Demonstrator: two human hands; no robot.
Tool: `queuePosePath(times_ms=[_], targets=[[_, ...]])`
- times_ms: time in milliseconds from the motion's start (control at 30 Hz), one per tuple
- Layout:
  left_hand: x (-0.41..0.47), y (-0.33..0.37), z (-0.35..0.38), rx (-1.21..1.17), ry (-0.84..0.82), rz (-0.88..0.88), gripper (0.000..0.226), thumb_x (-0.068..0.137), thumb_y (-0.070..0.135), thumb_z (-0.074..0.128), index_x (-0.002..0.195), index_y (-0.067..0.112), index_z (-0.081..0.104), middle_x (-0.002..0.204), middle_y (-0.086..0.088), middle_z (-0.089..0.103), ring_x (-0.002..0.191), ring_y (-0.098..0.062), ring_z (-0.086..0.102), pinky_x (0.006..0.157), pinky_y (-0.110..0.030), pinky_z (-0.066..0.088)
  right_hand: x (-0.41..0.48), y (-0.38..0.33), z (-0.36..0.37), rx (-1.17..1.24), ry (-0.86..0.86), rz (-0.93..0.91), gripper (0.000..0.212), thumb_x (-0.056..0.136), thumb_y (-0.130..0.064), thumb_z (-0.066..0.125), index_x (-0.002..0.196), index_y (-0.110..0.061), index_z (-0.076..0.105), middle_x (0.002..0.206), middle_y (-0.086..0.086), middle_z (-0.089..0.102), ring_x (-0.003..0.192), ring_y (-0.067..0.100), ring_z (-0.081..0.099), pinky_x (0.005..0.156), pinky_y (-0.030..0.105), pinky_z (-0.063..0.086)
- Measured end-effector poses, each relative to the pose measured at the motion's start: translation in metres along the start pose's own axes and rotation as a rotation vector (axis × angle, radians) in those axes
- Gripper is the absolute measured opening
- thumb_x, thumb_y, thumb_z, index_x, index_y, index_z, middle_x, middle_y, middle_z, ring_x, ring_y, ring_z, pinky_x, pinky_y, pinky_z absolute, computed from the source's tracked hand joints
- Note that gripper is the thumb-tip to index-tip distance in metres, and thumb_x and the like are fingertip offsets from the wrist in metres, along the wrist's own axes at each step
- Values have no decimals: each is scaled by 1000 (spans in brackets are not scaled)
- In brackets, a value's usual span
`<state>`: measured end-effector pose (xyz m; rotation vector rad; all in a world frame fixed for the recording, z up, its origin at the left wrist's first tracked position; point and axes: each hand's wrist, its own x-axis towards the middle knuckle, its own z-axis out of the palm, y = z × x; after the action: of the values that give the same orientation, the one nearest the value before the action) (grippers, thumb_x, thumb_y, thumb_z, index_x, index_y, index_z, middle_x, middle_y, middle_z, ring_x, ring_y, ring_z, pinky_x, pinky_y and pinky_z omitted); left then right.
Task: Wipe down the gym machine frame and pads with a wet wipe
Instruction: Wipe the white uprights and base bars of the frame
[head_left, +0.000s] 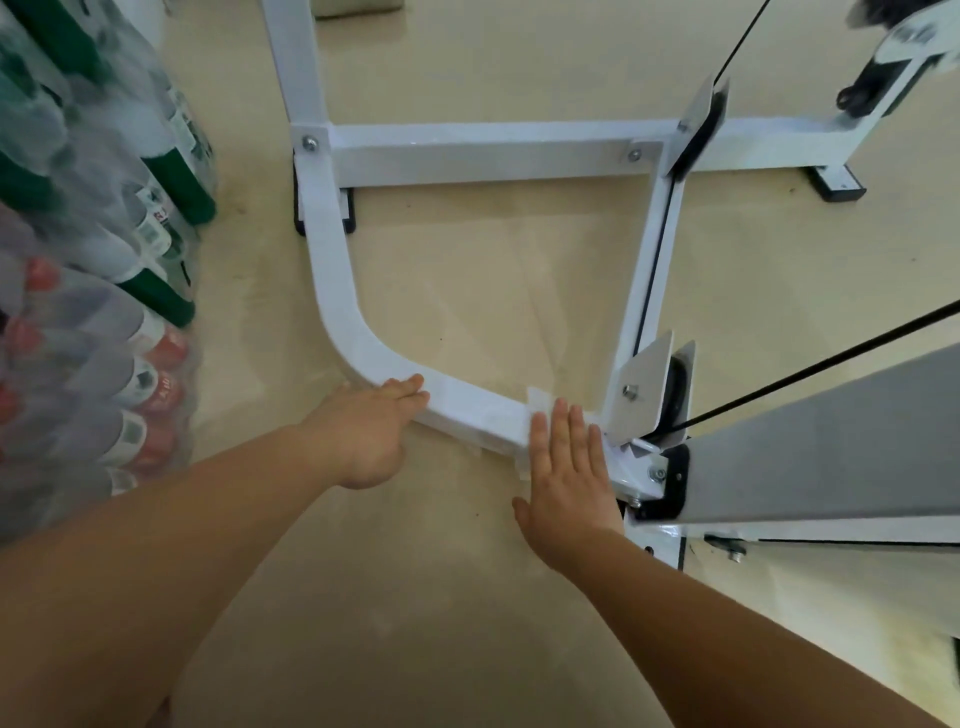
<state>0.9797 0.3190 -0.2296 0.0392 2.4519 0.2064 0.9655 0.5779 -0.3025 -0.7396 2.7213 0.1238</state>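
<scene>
White wet wipe (537, 404) lies folded over the low white metal frame bar (467, 408), close to the floor and right beside the shiny metal wheel bracket (644, 387). I have my right hand (566, 478) flat on top of it. The fingers are straight and close together. They press the wipe down on the bar and do not curl round it. My left hand (363, 436) rests on the same bar, further left, near the bend. Its fingers are straight too and hold nothing. I cannot see its thumb.

I think I am in the middle of wiping the frame, on this bottom bar. I cannot tell if the long grey pad (831, 457) on the right is clean yet.

Next I would slide the right hand and the wipe along the bar toward the bend, pushing down so the wipe does not slip out. The left hand must get out of the way first. The thin black cable (805, 379) and the bracket are close, so my fingers should stay off them.
</scene>
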Motion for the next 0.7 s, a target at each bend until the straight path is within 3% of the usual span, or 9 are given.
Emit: queuePosePath(times_ms=[67, 200, 367, 500, 633, 700], targets=[[0, 1, 0, 11, -9, -1, 73, 98, 22, 41, 161, 25, 4, 168, 6, -12, 155, -15, 3, 123, -47, 13, -4, 1, 9, 22, 96, 50, 92, 99, -44, 46, 157, 2, -9, 165, 27, -18, 153, 39, -21, 123, 52, -14], [-1, 1, 0, 15, -24, -3, 74, 98, 23, 41, 161, 24, 2, 167, 6, -14, 155, -15, 0, 124, -49, 11, 29, -27, -4, 48, 32, 57, 81, 106, -40, 26, 151, 0, -29, 157, 26, -38, 145, 39, -39, 121, 52, -22], [2, 1, 5, 9, 4, -10, 74, 98, 22, 41, 161, 26, 2, 168, 7, -12, 155, -16, 2, 123, -50, 12, 64, -47, -19, 43, 19, -122, 74, 105, -21, 28, 156, -5, -23, 162, 21, -32, 151, 36, -29, 124, 52, -13], [1, 0, 11, -22, 69, -26, 72, 97, 20, 40, 161, 28, 7, 168, 10, -9, 155, -14, 4, 124, -49, 7, 34, -16, -5, 3, 104, -129, 78, 97, -5, 28, 156, -4, -23, 161, 19, -35, 149, 34, -35, 121, 50, -22], [4, 0, 18, 24, 137, -30, 73, 95, 19, 41, 160, 27, 10, 168, 8, -4, 154, -15, 7, 124, -47, 4, 0, 14, 17, -35, 163, -26, 80, 95, -14, 52, 159, 2, 6, 167, 25, -4, 155, 38, -12, 124, 54, -10], [8, -2, 18, 29, 193, -21, 69, 95, 24, 43, 159, 27, 18, 168, 7, 5, 153, -15, 14, 125, -44, 7, 7, 13, 16, -69, 176, -26, 76, 101, -24, 48, 159, 2, 6, 167, 26, -5, 155, 38, -14, 123, 54, -13]])
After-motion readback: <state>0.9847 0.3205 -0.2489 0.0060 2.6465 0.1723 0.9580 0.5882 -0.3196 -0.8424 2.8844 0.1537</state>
